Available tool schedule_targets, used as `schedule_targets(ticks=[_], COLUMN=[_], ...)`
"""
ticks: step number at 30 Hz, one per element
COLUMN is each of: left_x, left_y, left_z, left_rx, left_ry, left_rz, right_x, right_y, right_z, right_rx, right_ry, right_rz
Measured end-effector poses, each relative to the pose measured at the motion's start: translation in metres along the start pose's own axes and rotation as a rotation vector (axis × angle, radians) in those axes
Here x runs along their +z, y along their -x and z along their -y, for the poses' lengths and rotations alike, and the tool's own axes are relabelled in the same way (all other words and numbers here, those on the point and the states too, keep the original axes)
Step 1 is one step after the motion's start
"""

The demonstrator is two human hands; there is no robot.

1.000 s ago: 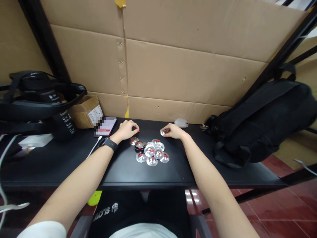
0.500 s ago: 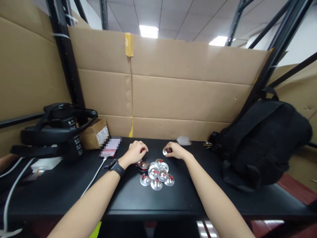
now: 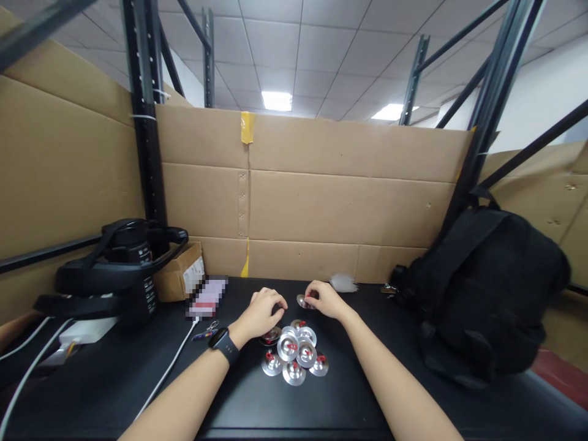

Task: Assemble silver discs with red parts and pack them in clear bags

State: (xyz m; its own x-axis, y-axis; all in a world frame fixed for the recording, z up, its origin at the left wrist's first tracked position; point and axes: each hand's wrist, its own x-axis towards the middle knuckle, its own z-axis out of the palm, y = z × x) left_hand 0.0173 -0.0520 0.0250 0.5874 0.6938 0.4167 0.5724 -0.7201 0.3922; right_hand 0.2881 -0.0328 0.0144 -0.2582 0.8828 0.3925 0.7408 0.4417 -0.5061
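My right hand [image 3: 325,299] pinches a silver finger cymbal [image 3: 301,301] by a red bit at its middle, close to the table surface. My left hand [image 3: 263,313] is curved palm-down with thumb and fingertips apart, and nothing shows between them. Under its palm, partly hidden, lie stacked finger cymbals [image 3: 271,335]. In front of both hands is an overlapping heap of finger cymbals [image 3: 288,346], shiny domed discs with red bits at their centres. A dark smartwatch [image 3: 223,344] is on my left wrist.
On the black table [image 3: 275,407] at left are a phone [image 3: 209,297] with a white cable, a small cardboard box [image 3: 177,275] and a black headset [image 3: 98,272]. A black backpack [image 3: 482,294] stands at right. A cardboard wall [image 3: 331,202] closes the back, with a whitish translucent item [image 3: 343,283] before it.
The view has tilted up. My left hand has shifted right, nearer the heap, with its thumb and fingers further apart. My right hand has lowered its cymbal toward the table.
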Motion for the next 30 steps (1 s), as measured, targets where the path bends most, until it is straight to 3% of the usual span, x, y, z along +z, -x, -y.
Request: schedule_targets(ticks=[7,16,20,24,27,30], left_x=[-0.001,-0.002,0.001,0.004,0.003,-0.001], left_y=[-0.001,-0.004,-0.004,-0.006,-0.011,-0.013], left_z=[-0.004,-0.001,-0.001,0.000,0.013,0.038], left_rx=[0.000,0.002,-0.023,-0.002,-0.027,-0.181], left_ry=[0.004,0.033,0.032,-0.005,-0.091,-0.144], left_rz=[-0.022,-0.184,-0.237,-0.216,-0.246,-0.300], right_x=[0.021,0.031,0.032,0.037,0.034,0.020], right_y=[-0.001,0.006,0.008,0.006,0.003,0.001], right_z=[0.033,0.064,0.073,0.070,0.053,0.024], right_rx=[0.018,0.130,0.148,0.102,0.058,0.083], right_ry=[-0.600,-0.918,-0.941,-0.874,-0.674,-0.396], right_rz=[0.027,0.048,0.038,-0.017,-0.092,-0.201])
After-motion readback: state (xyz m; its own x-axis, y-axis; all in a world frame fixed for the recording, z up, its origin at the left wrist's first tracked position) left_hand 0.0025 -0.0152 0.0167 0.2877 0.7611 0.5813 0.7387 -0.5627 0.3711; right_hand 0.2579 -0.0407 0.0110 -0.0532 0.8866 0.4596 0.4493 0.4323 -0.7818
